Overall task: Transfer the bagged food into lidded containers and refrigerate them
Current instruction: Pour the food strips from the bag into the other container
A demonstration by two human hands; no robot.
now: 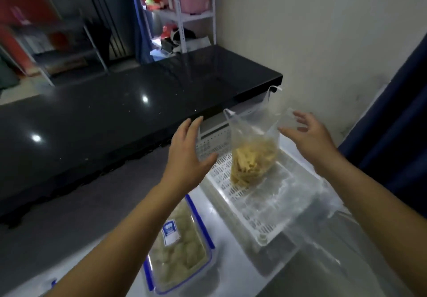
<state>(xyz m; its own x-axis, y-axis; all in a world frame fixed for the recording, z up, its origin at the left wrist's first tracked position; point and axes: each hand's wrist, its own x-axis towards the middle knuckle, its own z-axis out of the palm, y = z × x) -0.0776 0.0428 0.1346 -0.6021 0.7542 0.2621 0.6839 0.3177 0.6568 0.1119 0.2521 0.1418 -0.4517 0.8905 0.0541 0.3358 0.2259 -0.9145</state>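
Note:
A clear plastic bag (251, 156) of pale yellow food strips stands upright in a white slotted basket (261, 206). Its handles stick up loose. My left hand (187, 156) hovers just left of the bag, fingers straight, holding nothing. My right hand (309, 135) is spread open to the right of the bag's top, its fingertips near the plastic edge. A clear lidded container (182, 255) with blue clips, filled with pale food, lies below my left forearm.
A black glossy counter top (120, 116) runs across behind the basket. A white wall and a dark blue curtain (392, 139) stand on the right. Metal shelving (184, 17) with bags stands at the back.

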